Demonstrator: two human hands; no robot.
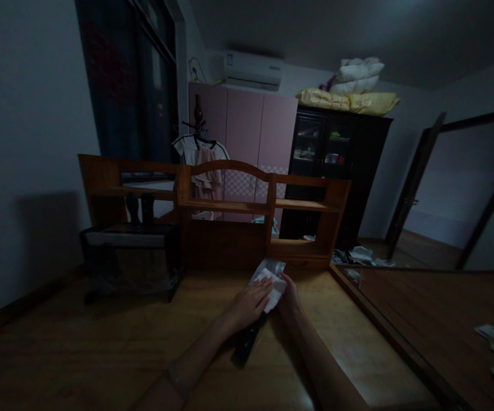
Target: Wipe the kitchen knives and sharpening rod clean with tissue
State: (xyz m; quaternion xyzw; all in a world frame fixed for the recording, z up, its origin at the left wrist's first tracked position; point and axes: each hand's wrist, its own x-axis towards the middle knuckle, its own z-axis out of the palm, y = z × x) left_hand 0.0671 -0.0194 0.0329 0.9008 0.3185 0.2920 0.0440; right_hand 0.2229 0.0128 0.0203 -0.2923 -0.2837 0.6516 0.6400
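The knife [249,338] is in front of the person, over the table [204,319], well apart from the rack [121,240]; its black handle points back toward the body and its broad blade points away, with a white cloth [278,290] covering much of the steel; the left hand [253,299] lies nearly flat on the cloth, fingers together and only slightly bent, though its thumb's hold is hidden; the right hand [290,294] is partly curled at the blade's right side, fingertips up by the cloth, and I cannot tell whether it has hold of cloth, steel or both; the work of cloth on blade looks under way rather than finished, since both hands are at it and the cloth has not been put aside; the blade's far end shows bare beyond the cloth, but the dim light hides how clean it is, so how much of the blade is done cannot be judged; two dark handles [133,209] stand up from the rack, and nothing visible tells whether whatever they belong to has been dealt with.
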